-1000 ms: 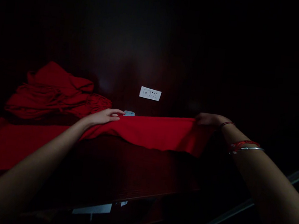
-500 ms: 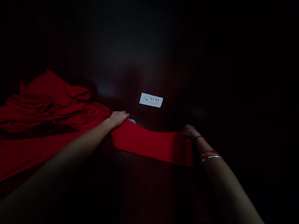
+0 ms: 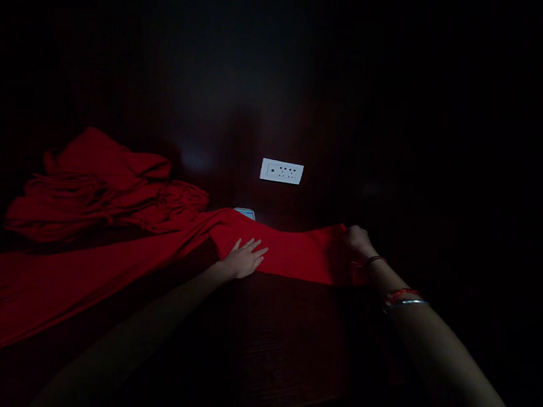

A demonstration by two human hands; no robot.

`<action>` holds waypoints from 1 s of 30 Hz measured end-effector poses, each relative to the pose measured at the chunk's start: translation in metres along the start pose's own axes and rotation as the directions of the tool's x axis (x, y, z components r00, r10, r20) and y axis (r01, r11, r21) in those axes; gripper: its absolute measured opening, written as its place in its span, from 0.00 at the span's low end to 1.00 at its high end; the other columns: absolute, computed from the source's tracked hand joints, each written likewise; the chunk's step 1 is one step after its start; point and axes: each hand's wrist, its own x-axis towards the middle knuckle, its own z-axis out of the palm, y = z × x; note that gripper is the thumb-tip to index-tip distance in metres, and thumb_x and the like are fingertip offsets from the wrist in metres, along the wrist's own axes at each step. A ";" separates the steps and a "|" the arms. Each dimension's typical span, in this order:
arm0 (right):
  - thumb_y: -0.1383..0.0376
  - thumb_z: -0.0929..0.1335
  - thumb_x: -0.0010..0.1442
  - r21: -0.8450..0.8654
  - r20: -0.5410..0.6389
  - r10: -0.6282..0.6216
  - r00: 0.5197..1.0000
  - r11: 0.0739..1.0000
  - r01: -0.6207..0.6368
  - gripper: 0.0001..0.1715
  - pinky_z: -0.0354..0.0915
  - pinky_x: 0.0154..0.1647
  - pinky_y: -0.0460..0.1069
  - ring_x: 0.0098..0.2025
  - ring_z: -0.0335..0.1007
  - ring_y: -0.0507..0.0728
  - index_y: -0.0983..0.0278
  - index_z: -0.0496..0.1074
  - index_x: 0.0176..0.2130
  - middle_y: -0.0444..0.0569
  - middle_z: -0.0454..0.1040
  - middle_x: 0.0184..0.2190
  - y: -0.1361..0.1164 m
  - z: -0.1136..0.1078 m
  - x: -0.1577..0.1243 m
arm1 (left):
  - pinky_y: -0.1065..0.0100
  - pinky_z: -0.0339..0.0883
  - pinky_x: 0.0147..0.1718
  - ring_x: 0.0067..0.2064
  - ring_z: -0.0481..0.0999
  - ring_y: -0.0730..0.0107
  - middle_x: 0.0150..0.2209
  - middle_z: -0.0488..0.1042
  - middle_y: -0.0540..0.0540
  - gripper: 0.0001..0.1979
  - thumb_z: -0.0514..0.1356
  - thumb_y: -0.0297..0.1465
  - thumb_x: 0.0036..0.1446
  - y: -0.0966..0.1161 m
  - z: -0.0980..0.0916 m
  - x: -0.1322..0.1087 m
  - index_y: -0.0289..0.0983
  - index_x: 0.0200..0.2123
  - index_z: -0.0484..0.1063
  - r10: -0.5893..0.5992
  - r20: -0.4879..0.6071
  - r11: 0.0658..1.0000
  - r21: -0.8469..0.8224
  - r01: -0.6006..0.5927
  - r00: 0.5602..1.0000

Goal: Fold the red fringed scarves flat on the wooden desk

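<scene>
A long strip of red cloth lies across a dark wooden table, running off to the lower left. My left hand rests on its front edge with the fingers spread. At the strip's right end, my right hand is closed on the cloth's far corner, which is slightly raised. A crumpled pile of red cloth sits at the left, behind the strip.
The dark table has its front edge at the bottom. Behind the strip, a phone-like object with a lit face is partly covered by the cloth. A white socket plate is on the dark wall.
My left hand has let go of the cloth's far edge and come nearer and to the right, its fingers now spread. My right hand still holds the corner, slightly farther right.
</scene>
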 end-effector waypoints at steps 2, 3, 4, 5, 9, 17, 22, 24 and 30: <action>0.67 0.58 0.53 0.028 -0.084 -0.012 0.996 0.999 0.014 0.16 0.56 0.24 0.42 0.33 0.68 0.57 0.72 0.70 0.37 0.58 0.71 0.32 -0.013 -0.023 -0.015 | 0.46 0.40 0.49 0.58 0.41 0.57 0.58 0.43 0.43 0.23 0.37 0.37 0.57 -0.002 -0.002 0.014 0.42 0.56 0.46 -0.051 0.139 0.997 -0.043 0.058 0.989; 0.66 0.59 0.53 0.057 -0.142 -0.056 0.988 0.996 0.064 0.16 0.56 0.24 0.42 0.33 0.67 0.56 0.71 0.70 0.37 0.56 0.72 0.31 -0.024 -0.033 -0.028 | 0.46 0.40 0.49 0.58 0.40 0.57 0.59 0.41 0.43 0.23 0.37 0.38 0.57 -0.002 -0.004 0.019 0.42 0.56 0.44 -0.055 0.181 0.996 -0.054 0.066 0.982; 0.66 0.59 0.53 0.078 -0.197 -0.122 0.973 0.987 0.140 0.15 0.56 0.25 0.42 0.32 0.67 0.55 0.70 0.70 0.37 0.54 0.72 0.29 -0.037 -0.041 -0.044 | 0.46 0.40 0.49 0.58 0.39 0.57 0.59 0.41 0.43 0.24 0.37 0.39 0.57 -0.001 -0.005 0.022 0.42 0.56 0.44 -0.049 0.198 0.996 -0.061 0.062 0.979; 0.66 0.60 0.53 0.080 -0.205 -0.229 0.952 0.965 0.250 0.14 0.56 0.26 0.42 0.30 0.67 0.54 0.69 0.70 0.36 0.52 0.72 0.28 -0.052 -0.046 -0.064 | 0.47 0.41 0.50 0.58 0.40 0.58 0.58 0.42 0.43 0.24 0.38 0.39 0.57 -0.001 -0.006 0.023 0.41 0.56 0.45 -0.033 0.195 0.997 -0.066 0.047 0.980; 0.62 0.59 0.54 0.206 0.021 -0.614 0.789 0.775 0.598 0.16 0.57 0.24 0.43 0.24 0.65 0.51 0.67 0.71 0.32 0.50 0.72 0.25 -0.114 -0.030 -0.152 | 0.60 0.47 0.52 0.56 0.49 0.66 0.56 0.50 0.42 0.22 0.38 0.32 0.57 -0.010 -0.013 0.006 0.34 0.54 0.51 0.067 -0.003 0.995 -0.072 -0.067 0.998; 0.53 0.56 0.56 0.464 0.002 -0.729 0.685 0.607 0.645 0.27 0.56 0.47 0.50 0.47 0.61 0.55 0.64 0.62 0.49 0.52 0.65 0.47 -0.126 0.025 -0.161 | 0.57 0.40 0.53 0.57 0.46 0.60 0.56 0.50 0.42 0.23 0.49 0.25 0.49 -0.058 -0.052 -0.108 0.38 0.51 0.58 -0.062 -0.451 0.936 0.284 0.209 0.890; 0.45 0.54 0.51 0.232 0.157 -0.589 0.792 0.802 0.551 0.39 0.39 0.52 0.63 0.58 0.33 0.63 0.60 0.44 0.57 0.53 0.41 0.58 -0.113 0.067 -0.135 | 0.48 0.49 0.45 0.50 0.59 0.47 0.50 0.59 0.35 0.30 0.54 0.29 0.45 -0.078 -0.052 -0.188 0.37 0.54 0.52 -0.438 -0.315 0.767 0.358 0.533 0.842; 0.44 0.50 0.52 0.156 0.175 -0.581 0.794 0.813 0.561 0.38 0.37 0.52 0.65 0.59 0.31 0.64 0.59 0.44 0.57 0.52 0.40 0.59 -0.111 0.082 -0.134 | 0.51 0.55 0.42 0.41 0.69 0.52 0.42 0.67 0.35 0.25 0.50 0.27 0.47 -0.092 -0.058 -0.208 0.34 0.52 0.57 -0.529 -0.179 0.757 0.342 0.557 0.830; 0.47 0.47 0.55 0.072 0.078 -0.623 0.779 0.782 0.619 0.35 0.40 0.53 0.62 0.58 0.36 0.62 0.58 0.46 0.57 0.51 0.44 0.58 -0.105 0.094 -0.134 | 0.73 0.61 0.37 0.39 0.69 0.72 0.38 0.71 0.49 0.17 0.44 0.30 0.57 -0.144 -0.156 -0.220 0.31 0.47 0.61 -0.514 0.071 0.805 -0.302 0.510 0.855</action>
